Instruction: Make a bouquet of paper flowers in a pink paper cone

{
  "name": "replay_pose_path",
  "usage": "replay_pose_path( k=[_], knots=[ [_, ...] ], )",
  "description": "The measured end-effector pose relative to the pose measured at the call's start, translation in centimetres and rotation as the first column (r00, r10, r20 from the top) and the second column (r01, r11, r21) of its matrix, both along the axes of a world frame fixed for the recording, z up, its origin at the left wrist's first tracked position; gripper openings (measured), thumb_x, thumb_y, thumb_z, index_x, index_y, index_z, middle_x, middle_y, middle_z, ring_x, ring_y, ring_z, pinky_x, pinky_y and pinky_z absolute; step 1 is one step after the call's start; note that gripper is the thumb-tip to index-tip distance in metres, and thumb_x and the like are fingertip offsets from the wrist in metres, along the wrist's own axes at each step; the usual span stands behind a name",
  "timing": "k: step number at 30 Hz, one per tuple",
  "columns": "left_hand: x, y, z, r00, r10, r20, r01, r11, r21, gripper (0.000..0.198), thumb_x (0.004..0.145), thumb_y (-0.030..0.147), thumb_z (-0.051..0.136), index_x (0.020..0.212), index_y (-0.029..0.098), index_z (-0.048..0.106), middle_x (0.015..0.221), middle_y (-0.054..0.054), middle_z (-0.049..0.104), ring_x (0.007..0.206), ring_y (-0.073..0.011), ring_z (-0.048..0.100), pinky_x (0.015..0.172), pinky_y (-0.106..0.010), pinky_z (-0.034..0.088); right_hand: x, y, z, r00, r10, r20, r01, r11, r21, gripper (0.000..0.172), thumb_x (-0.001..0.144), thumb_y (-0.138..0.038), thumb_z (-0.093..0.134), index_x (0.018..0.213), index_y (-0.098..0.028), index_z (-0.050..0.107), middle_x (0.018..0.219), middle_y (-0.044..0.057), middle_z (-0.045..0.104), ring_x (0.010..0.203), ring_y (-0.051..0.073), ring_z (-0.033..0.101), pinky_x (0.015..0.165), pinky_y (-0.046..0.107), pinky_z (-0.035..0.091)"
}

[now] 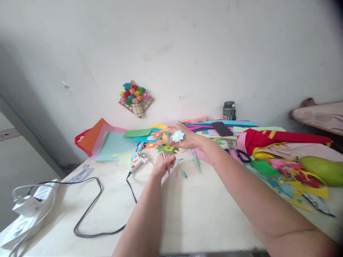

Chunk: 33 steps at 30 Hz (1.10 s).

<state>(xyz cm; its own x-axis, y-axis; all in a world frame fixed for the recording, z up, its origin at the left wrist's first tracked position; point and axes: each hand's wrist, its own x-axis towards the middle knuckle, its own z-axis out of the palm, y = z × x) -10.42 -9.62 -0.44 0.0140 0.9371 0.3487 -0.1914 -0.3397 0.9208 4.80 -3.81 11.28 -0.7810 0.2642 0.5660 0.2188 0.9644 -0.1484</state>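
My left hand [164,165] is closed around the pink paper cone [168,170] of a small paper bouquet, with the cone's tip pointing down. Orange, yellow and green paper flowers [158,142] spread above my fist. My right hand [186,136] curves behind the bouquet, its fingers stretched out leftward over the flower tops. In front of its palm stands a light blue paper flower [177,135] with a yellow centre. The flowers partly hide the right fingertips and thumb. A white glue gun [138,161] lies left of my left hand.
A black cable [91,203] loops across the table from a power strip [40,200]. Coloured paper sheets [112,142] lie at the back left. At the right are a phone [222,129], scissors [243,156], paper scraps [286,171] and a green mango-like fruit [321,170]. A bottle [228,110] stands by the wall.
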Motion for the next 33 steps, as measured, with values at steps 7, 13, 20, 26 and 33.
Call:
replay_pose_path(
  k=[7, 13, 20, 26, 33],
  knots=[
    [0.1, -0.1, 0.1, 1.0, 0.001, 0.009, -0.001, 1.0, 0.012, 0.046, 0.06, 0.049, 0.075, 0.08, 0.012, 0.058, 0.047, 0.005, 0.048, 0.035, -0.0041, 0.036, 0.037, -0.019, 0.024, 0.1, -0.5, 0.4, 1.0, 0.027, 0.008, -0.027, 0.998, 0.049, 0.05, 0.074, -0.025, 0.07, 0.122, -0.027, 0.058, 0.128, 0.009, 0.056, 0.126, 0.024, 0.044, 0.106, 0.043, 0.032],
    [0.0, 0.0, 0.0, 1.0, 0.01, 0.011, -0.01, 1.0, 0.004, 0.048, 0.059, 0.051, 0.075, 0.081, 0.013, 0.058, 0.048, 0.005, 0.048, 0.035, -0.0043, 0.036, 0.037, -0.019, 0.025, 0.1, -0.4, 0.4, 1.0, 0.0, -0.005, 0.0, 0.998, 0.056, 0.053, 0.071, -0.023, 0.071, 0.122, -0.024, 0.058, 0.129, 0.011, 0.055, 0.126, 0.024, 0.045, 0.105, 0.043, 0.033],
    [0.0, 0.0, -0.1, 1.0, -0.01, 0.007, 0.01, 1.0, 0.028, 0.044, 0.061, 0.049, 0.075, 0.081, 0.013, 0.059, 0.048, 0.005, 0.047, 0.035, -0.0042, 0.036, 0.037, -0.019, 0.025, 0.0, -0.3, 0.1, 0.998, 0.038, -0.047, -0.037, 0.999, 0.04, 0.052, 0.07, -0.019, 0.072, 0.12, -0.024, 0.06, 0.128, 0.011, 0.056, 0.124, 0.024, 0.046, 0.104, 0.043, 0.036],
    [0.0, 0.0, 0.2, 0.998, 0.069, 0.012, -0.069, 0.998, -0.002, 0.045, 0.058, 0.051, 0.076, 0.076, 0.013, 0.058, 0.048, 0.005, 0.047, 0.036, -0.0043, 0.036, 0.037, -0.02, 0.026, 0.7, 0.3, -0.2, 0.995, 0.05, -0.091, -0.055, 0.997, -0.052, 0.068, 0.067, -0.025, 0.075, 0.13, -0.023, 0.051, 0.134, 0.011, 0.05, 0.128, 0.025, 0.042, 0.107, 0.044, 0.032],
    [-0.1, 0.3, 0.4, 0.98, 0.197, 0.035, -0.198, 0.98, 0.022, 0.038, 0.061, 0.046, 0.074, 0.061, 0.015, 0.053, 0.047, 0.005, 0.046, 0.037, -0.0052, 0.038, 0.038, -0.021, 0.028, 2.4, 1.1, -1.1, 0.983, 0.087, -0.161, -0.129, 0.953, -0.273, 0.088, 0.065, -0.021, 0.073, 0.143, -0.025, 0.034, 0.149, 0.008, 0.033, 0.137, 0.024, 0.031, 0.111, 0.04, 0.028]
  ],
)
